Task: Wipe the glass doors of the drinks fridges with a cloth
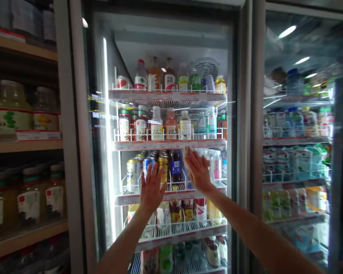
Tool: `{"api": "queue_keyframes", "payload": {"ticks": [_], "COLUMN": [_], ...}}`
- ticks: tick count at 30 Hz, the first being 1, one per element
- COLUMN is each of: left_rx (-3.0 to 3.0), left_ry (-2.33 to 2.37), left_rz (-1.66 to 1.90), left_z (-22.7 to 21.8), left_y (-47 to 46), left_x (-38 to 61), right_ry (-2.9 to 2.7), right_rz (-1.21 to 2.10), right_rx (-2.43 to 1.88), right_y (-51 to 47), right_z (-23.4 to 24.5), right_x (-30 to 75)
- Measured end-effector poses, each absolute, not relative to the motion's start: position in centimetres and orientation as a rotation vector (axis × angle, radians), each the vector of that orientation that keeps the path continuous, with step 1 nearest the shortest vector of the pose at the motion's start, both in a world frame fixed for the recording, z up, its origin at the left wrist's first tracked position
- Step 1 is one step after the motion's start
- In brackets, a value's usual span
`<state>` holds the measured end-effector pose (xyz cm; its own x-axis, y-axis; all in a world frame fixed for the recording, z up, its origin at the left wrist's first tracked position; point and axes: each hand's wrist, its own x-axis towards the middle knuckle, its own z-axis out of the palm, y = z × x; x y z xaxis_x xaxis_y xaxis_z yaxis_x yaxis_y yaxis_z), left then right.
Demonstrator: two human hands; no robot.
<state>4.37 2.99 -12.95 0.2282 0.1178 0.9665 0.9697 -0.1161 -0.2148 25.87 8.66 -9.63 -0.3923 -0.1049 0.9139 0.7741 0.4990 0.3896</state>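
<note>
My left hand [153,190] is spread flat against the glass door [171,34] of a lit drinks fridge, fingers pointing up, nothing held. Cans [163,163] stand on the shelf behind it. Higher and to the right, my right hand [198,171] presses on the same glass with its fingers close together. A pale edge, looking like a thin cloth [185,152], shows at its fingertips; most of it is hidden under the hand and blurred. Through the glass behind this hand are a dark bottle [175,165] and clear bottles [216,165].
The fridge holds several wire-fronted shelves [168,144] of bottles and cans. A metal door frame [247,114] runs down its right side, with another glass-doored fridge [297,140] beyond. To the left, wooden shelves [25,146] carry jars and bottles [30,198].
</note>
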Motion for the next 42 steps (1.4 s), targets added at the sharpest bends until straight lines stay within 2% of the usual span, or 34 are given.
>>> {"api": "queue_keyframes", "payload": {"ticks": [4,10,16,18,23,30,36,42], "left_rx": [-1.489,-1.472,-1.502,-1.498,-1.478,-1.472,-1.431,-1.421], "left_ry": [-1.102,-1.090,-1.111,-1.112,-1.132,-1.145,-1.104,-1.074], "left_rz": [-1.035,-1.041,-1.039,-1.062,-1.108,-1.132,-1.132,-1.131], "left_z": [-13.1,-13.0,-13.0,-13.1,-13.3,-13.4,-13.2,-13.3], "left_y": [3.0,3.1,3.0,3.1,3.3,3.3,3.3,3.5], "left_x": [4.5,4.4,4.4,4.6,5.1,5.4,5.6,5.3], "right_ry": [-1.992,-1.521,-1.848,-1.817,-1.338,-1.691,-1.166,-1.676], "right_rz": [-1.187,-0.961,-1.150,-1.160,-0.972,-1.095,-0.895,-1.079], "right_rx": [-0.341,-0.695,-0.449,-0.471,-0.771,-0.623,-0.857,-0.657], "right_y": [8.5,10.3,9.0,9.4,11.1,8.5,9.8,7.6], "right_z": [-13.3,-7.2,-11.9,-11.5,-8.0,-14.0,-11.5,-13.0], "right_x": [27.2,29.6,30.2,31.3,32.8,30.0,30.1,25.9]}}
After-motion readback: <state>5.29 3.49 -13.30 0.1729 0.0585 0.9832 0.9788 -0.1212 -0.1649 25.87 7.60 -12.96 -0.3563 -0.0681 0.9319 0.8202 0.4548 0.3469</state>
